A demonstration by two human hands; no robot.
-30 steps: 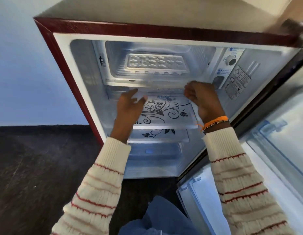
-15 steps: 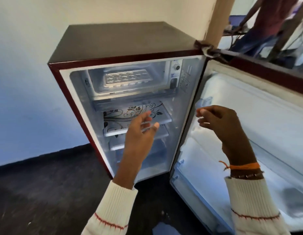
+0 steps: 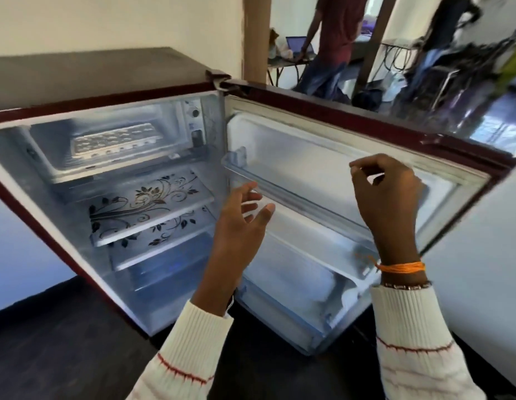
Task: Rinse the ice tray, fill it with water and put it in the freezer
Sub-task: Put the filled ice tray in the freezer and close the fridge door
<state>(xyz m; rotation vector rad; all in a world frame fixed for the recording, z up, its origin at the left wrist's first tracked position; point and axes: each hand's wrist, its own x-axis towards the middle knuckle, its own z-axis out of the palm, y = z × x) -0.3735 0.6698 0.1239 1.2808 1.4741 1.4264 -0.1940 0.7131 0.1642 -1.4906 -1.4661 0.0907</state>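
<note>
we see the ice tray (image 3: 114, 141) lying flat on the floor of the freezer compartment (image 3: 49, 157), at the top of the open fridge (image 3: 78, 79), toward the compartment's front edge. neither of our hands touches it. our left hand (image 3: 239, 217) hangs in the air in front of the fridge's hinge-side edge, fingers spread and relaxed, holding nothing. our right hand (image 3: 386, 197) is raised in front of the inner face of the open door (image 3: 308, 145), fingers loosely curled with nothing in them, just near the door's upper rack (image 3: 279, 189) without clear contact. an orange thread band (image 3: 402, 267) sits on the right wrist. below the freezer compartment, two shelves with a floral print (image 3: 147, 209) sit one above the other.
</note>
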